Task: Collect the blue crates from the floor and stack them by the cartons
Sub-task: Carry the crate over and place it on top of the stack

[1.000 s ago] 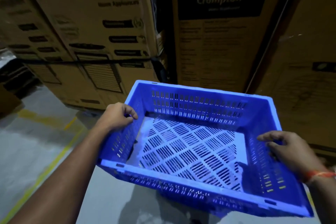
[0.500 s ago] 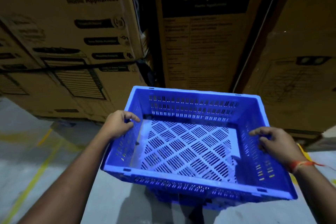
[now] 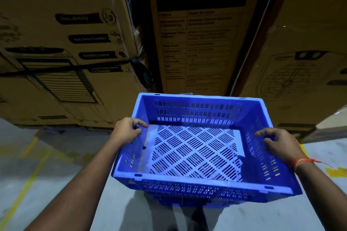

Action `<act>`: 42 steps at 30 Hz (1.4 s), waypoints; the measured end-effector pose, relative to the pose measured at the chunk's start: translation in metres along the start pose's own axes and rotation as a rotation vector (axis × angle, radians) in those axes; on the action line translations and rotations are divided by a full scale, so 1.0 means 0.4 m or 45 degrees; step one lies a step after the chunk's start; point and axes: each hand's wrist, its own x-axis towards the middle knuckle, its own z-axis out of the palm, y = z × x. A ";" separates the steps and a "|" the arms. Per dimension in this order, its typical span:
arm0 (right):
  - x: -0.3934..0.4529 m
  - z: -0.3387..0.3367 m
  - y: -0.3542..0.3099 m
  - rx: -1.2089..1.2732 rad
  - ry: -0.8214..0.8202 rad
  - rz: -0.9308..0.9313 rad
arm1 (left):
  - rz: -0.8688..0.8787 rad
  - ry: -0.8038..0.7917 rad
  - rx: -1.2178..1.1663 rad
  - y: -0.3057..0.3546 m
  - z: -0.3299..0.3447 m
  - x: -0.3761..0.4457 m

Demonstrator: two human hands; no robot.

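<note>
Left hand: your left hand (image 3: 126,131) is curled over the left rim of the blue crate (image 3: 197,148), its fingers (image 3: 139,123) hooked inward over the edge and closed on the wall.
Right hand: your right hand (image 3: 277,141) grips the right rim the same way, fingers (image 3: 262,134) bent over the top edge; an orange thread sits at the wrist.
Crate position: the crate hangs between your two sets of fingers, open side up and empty, its far wall close to the cartons (image 3: 197,33) just beyond your fingertips.
Below the crate: more blue plastic (image 3: 187,199) shows directly under the near wall, below your fingers; it looks like another crate already on the floor (image 3: 56,165), but you cannot tell how many lie there.
Done so far: judging by this, one crate is collected and carried to the cartons, and a stack seems started.
Left to do: lower the held crate squarely onto what lies beneath, then let go with both hands.
Other crates: none show on the floor left or right of your fingers, so whether more wait elsewhere cannot be told.
</note>
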 end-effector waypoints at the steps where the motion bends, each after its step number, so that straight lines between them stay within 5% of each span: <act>1: 0.004 0.001 -0.002 -0.004 0.002 -0.002 | -0.002 0.004 0.011 -0.003 0.003 0.003; 19: 0.046 -0.005 -0.002 0.075 -0.021 -0.076 | 0.068 0.058 0.016 0.008 0.003 0.055; 29: 0.084 -0.008 0.038 0.430 -0.175 -0.055 | -0.022 -0.007 -0.490 0.003 0.017 0.050; 42: 0.088 -0.002 0.042 0.404 -0.197 -0.073 | -0.078 -0.011 -0.487 0.012 0.023 0.050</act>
